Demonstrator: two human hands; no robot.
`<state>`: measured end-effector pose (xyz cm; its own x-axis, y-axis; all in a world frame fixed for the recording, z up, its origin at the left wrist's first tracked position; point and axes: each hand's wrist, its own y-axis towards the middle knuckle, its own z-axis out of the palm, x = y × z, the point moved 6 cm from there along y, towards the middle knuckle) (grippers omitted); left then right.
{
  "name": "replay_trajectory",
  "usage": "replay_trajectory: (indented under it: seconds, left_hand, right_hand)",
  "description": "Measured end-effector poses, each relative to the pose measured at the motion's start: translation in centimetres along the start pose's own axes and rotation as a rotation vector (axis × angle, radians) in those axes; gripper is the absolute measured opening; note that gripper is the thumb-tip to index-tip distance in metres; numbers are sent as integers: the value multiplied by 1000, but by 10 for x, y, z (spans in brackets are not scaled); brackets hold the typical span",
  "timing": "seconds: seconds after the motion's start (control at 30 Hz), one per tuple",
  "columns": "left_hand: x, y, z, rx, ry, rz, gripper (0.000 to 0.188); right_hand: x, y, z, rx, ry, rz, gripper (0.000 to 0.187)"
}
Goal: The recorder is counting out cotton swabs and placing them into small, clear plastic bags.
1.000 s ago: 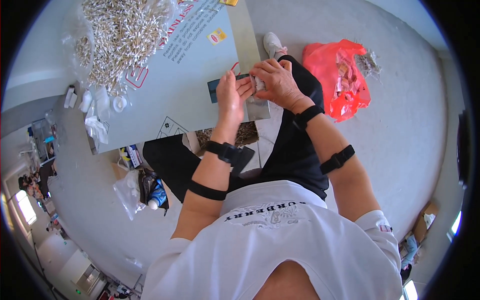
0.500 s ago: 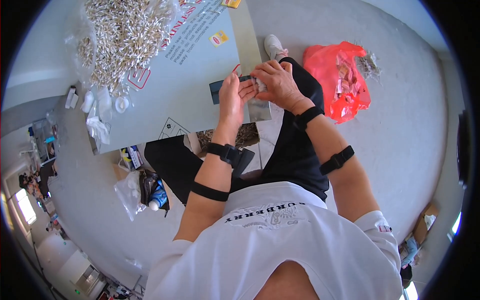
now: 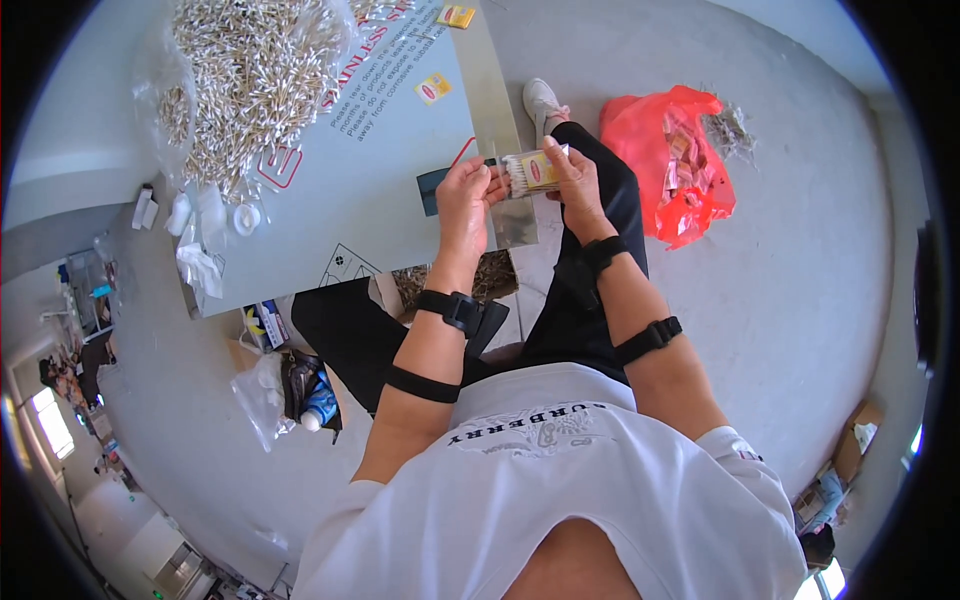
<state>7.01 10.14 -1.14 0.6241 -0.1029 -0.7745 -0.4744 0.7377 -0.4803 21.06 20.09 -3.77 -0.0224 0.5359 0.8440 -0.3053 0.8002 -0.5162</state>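
Over the table's right edge, both my hands hold a small clear packet of cotton swabs (image 3: 519,178) with a yellow label. My right hand (image 3: 577,192) grips its right end, thumb on top. The fingers of my left hand (image 3: 465,205) are curled at its left end, where white swab tips show through the plastic. A dark flat rectangle (image 3: 428,193) lies on the table beside my left hand. Farther left, a large heap of loose cotton swabs (image 3: 255,85) spreads over clear plastic. Two yellow cards (image 3: 433,89) lie on the table between heap and hands.
The grey-blue printed table (image 3: 300,235) carries a white roll (image 3: 246,219) and crumpled plastic (image 3: 199,268) at its left. Below its near edge is a cardboard box (image 3: 503,286) of thin sticks. A red plastic bag (image 3: 640,125) stands on the floor at right, past my leg.
My right hand has shifted from covering the packet to its right end, so the yellow label now shows. My left fingers have curled in toward the packet's left end.
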Motion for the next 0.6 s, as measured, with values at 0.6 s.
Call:
replay_trajectory:
  seconds: [0.6]
  left_hand:
    - [2,-8,5,-36,72,148,48]
  right_hand:
    - [14,-3,-2,-223,-412,-423,47]
